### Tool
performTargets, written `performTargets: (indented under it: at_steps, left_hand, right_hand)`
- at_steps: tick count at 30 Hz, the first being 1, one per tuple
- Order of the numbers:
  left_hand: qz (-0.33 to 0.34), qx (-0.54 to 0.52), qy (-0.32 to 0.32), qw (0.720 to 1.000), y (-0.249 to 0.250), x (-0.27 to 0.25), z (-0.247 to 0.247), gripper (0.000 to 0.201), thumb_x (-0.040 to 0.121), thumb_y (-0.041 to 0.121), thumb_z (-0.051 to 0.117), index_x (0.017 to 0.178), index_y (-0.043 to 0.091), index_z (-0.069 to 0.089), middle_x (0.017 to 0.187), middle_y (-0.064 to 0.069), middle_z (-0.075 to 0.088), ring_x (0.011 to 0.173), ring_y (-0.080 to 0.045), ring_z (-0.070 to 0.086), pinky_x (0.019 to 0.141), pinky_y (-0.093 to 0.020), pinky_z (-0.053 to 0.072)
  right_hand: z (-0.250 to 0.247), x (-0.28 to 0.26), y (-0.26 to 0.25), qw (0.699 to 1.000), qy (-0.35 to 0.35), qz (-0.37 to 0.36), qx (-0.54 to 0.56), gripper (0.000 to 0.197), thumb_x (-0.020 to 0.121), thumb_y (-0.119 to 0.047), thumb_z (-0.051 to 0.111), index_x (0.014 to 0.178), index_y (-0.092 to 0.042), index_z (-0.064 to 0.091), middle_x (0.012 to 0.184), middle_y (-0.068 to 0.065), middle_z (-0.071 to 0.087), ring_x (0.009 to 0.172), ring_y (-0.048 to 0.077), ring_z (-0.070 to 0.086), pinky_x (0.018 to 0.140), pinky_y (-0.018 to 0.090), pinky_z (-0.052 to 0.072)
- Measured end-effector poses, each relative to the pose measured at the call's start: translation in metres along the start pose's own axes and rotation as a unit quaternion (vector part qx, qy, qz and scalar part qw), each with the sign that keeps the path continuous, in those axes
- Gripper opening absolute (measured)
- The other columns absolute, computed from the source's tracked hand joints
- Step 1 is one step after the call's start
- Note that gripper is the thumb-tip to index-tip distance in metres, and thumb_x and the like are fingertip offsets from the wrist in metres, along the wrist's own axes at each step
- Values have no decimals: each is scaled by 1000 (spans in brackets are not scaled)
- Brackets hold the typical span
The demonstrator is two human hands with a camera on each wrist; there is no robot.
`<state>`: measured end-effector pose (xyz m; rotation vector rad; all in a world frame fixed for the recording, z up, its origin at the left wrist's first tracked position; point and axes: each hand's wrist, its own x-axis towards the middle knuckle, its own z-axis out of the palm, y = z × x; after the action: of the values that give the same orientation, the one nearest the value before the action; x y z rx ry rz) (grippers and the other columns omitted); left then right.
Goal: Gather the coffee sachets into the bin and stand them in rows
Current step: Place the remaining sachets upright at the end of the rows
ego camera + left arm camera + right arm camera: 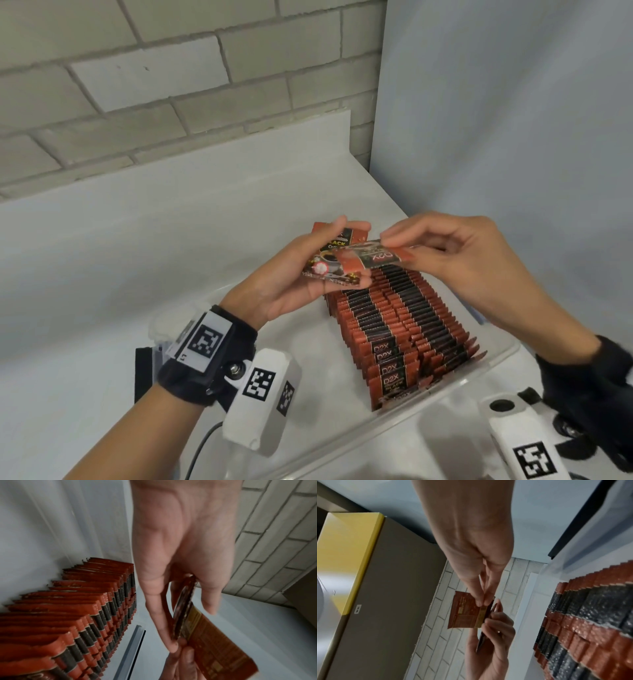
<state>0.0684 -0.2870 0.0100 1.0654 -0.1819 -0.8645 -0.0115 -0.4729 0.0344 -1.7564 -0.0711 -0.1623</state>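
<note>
Red and black coffee sachets (pixel 404 329) stand in two tight rows inside a clear plastic bin (pixel 455 387); the rows (pixel 72 615) also show in the left wrist view and the rows (pixel 590 622) in the right wrist view. Above the bin's far end my left hand (pixel 308 270) grips a small stack of sachets (pixel 329 263) between thumb and fingers. My right hand (pixel 445 253) pinches a single sachet (pixel 373 258) by its end, laid across the top of that stack. The single sachet (pixel 464 609) shows its printed back in the right wrist view, as does the sachet (pixel 214 645) in the left wrist view.
The bin stands on a white counter (pixel 137 257) against a grey brick wall (pixel 137 85). A pale panel (pixel 513 120) rises on the right. The bin's left half (pixel 291 359) holds no sachets. A yellow and brown cabinet (pixel 359 574) appears in the right wrist view.
</note>
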Motion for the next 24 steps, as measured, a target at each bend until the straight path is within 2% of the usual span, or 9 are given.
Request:
performTargets:
  at_steps: [2, 4, 8, 11, 13, 15, 18, 21, 24]
  left_hand:
    - [3, 7, -11, 1000, -1, -1, -1, 30, 87, 21, 61, 114, 8, 63, 103, -12, 71, 86, -21, 70, 68, -29, 58]
    - [9, 15, -11, 1000, -2, 0, -3, 31, 81, 10, 60, 112, 11, 65, 104, -9, 71, 88, -20, 70, 70, -29, 58]
    - [31, 23, -10, 999, -2, 1, -5, 37, 78, 5, 59, 113, 15, 66, 105, -7, 71, 92, -20, 70, 77, -31, 58]
    - [62, 9, -7, 998, -2, 1, -4, 39, 81, 2, 61, 116, 18, 63, 105, -5, 72, 92, -19, 70, 75, -29, 57]
    - [87, -3, 1, 996, -1, 2, -3, 40, 82, 1, 62, 118, 19, 61, 106, -3, 71, 93, -19, 70, 75, -30, 57]
    - [111, -5, 9, 994, -1, 3, -4, 43, 81, 3, 59, 119, 21, 59, 107, -2, 70, 96, -20, 69, 79, -31, 57]
    - [130, -2, 11, 991, -3, 4, -6, 45, 83, 3, 61, 123, 23, 57, 109, -3, 69, 99, -20, 68, 82, -32, 57]
    - [138, -2, 3, 990, -3, 3, -6, 45, 83, 2, 59, 123, 23, 56, 109, -3, 69, 101, -21, 67, 84, -33, 56]
    - [144, -3, -4, 990, -2, 2, -5, 45, 83, 1, 60, 121, 23, 57, 107, -2, 70, 99, -20, 67, 86, -32, 56]
  right_hand:
    - [1, -1, 4, 1000, -1, -9, -8, 18, 67, -21, 72, 84, -16, 77, 94, -1, 74, 92, 13, 70, 84, 19, 52]
    - [2, -2, 7, 1000, -9, -17, -21, 19, 68, -21, 71, 86, -16, 77, 95, -4, 74, 95, 10, 69, 84, 16, 51]
    - [1, -2, 5, 999, -26, -6, -27, 19, 76, -13, 70, 94, -16, 77, 102, -5, 73, 101, 8, 67, 87, 18, 52]
    - [1, -1, 5, 999, -9, 47, 5, 29, 85, 3, 65, 102, -19, 71, 100, -3, 73, 93, 9, 69, 84, 22, 55]
    - [0, 0, 5, 995, -3, 100, 31, 34, 83, 8, 63, 105, -17, 65, 98, -6, 73, 89, 7, 69, 80, 21, 55]
    - [0, -1, 4, 987, -53, 149, 39, 37, 80, 9, 64, 109, -15, 62, 97, -5, 72, 90, 8, 69, 83, 20, 55]
    - [6, -5, 2, 972, -128, 195, 34, 35, 77, -8, 74, 109, -17, 65, 100, 0, 73, 87, 11, 68, 87, 24, 54]
    - [12, -4, 5, 976, -104, 193, 20, 35, 67, -30, 76, 99, -17, 73, 98, 2, 75, 84, 13, 67, 84, 23, 53]
    - [10, -2, 10, 981, -56, 183, 39, 25, 67, -28, 76, 86, -12, 73, 95, 6, 74, 89, 21, 68, 87, 27, 54]
